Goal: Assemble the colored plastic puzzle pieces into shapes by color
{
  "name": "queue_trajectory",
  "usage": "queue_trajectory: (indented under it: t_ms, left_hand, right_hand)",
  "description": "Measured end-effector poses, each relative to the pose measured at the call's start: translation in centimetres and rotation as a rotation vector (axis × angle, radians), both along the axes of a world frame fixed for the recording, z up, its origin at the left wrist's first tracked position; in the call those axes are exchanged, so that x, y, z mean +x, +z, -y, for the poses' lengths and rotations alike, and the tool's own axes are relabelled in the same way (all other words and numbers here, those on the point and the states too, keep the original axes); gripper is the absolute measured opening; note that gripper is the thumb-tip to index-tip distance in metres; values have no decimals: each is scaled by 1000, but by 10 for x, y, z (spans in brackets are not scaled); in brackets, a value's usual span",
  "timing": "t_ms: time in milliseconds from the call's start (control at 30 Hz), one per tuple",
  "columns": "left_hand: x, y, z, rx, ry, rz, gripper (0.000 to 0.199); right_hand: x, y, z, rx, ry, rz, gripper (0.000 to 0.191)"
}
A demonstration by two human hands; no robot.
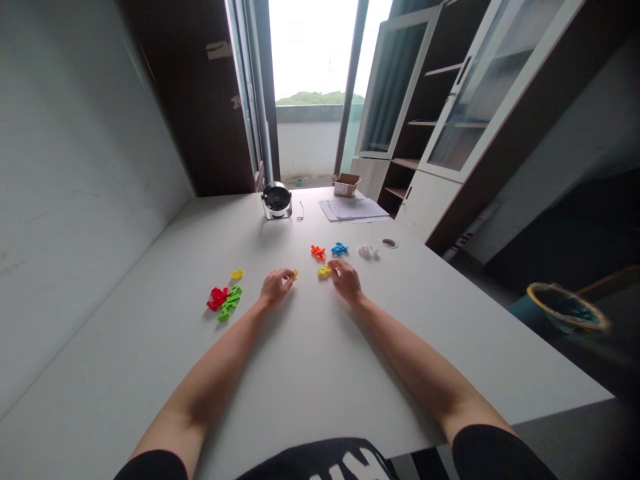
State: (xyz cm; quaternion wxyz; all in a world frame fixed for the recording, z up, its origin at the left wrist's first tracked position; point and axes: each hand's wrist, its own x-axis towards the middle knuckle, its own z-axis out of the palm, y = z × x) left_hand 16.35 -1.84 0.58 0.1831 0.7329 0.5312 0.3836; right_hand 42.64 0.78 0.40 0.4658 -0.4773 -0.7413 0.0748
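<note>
Two hands over white table (320,380): left hand (275,288) pinches small yellow block (294,274); right hand (347,281) touches second yellow block (325,271), grip unclear. Red blocks (217,298) and green blocks (229,303) sit at 9 o'clock.

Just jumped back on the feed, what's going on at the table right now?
A person is working bare-handed at a white table. Their left hand appears to pinch a small yellow plastic piece, while their right hand sits against another yellow piece. Red pieces and green pieces lie together to the left, and orange pieces, blue pieces and white pieces lie farther ahead.
</note>
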Motion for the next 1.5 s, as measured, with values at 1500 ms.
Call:
queue_trajectory:
  t_ms: [1500]
  left_hand:
    - [25, 11, 12, -328, -406, 535, 47]
  right_hand:
    - [-25, 18, 28, 27, 329, 181, 14]
